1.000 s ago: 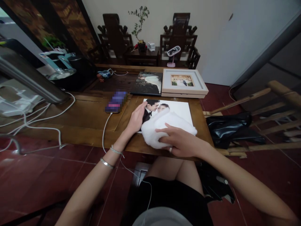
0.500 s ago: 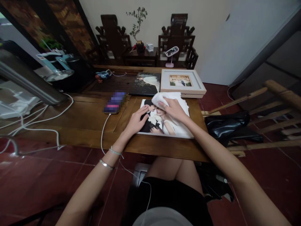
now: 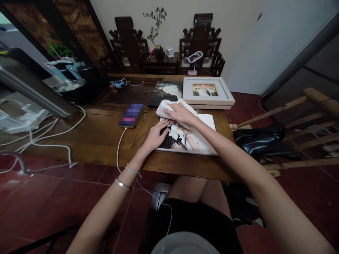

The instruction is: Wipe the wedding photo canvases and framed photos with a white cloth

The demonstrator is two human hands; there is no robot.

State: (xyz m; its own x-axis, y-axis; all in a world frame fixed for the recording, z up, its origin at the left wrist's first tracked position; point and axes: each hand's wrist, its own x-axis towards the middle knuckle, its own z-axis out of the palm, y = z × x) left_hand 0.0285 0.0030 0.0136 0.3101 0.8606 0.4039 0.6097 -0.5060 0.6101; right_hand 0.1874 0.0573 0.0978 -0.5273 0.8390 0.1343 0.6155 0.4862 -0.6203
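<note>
A photo panel [image 3: 196,143] showing a couple and a white bouquet lies flat near the table's front edge. My left hand [image 3: 156,135] rests on its left side, fingers stretched out and open. Bunched under my right hand [image 3: 180,113] is a white cloth [image 3: 164,107], gripped by the fingers and pressed on the panel's upper left part. Cloth and hand hide the upper part of the picture. Just behind it lie a dark photo panel [image 3: 167,92] with a white dress and a pale framed photo [image 3: 209,92].
Left of the panel, a phone [image 3: 131,115] is plugged into a white cable [image 3: 118,151]. More cables and a power strip [image 3: 18,116] lie at far left. A small mirror [image 3: 195,58] stands behind the frame. A wooden chair [image 3: 312,102] with a black bag [image 3: 261,139] is at right.
My right hand has slid the cloth leftward across the top of the panel, baring its upper right corner. My left hand stays in place on the panel.
</note>
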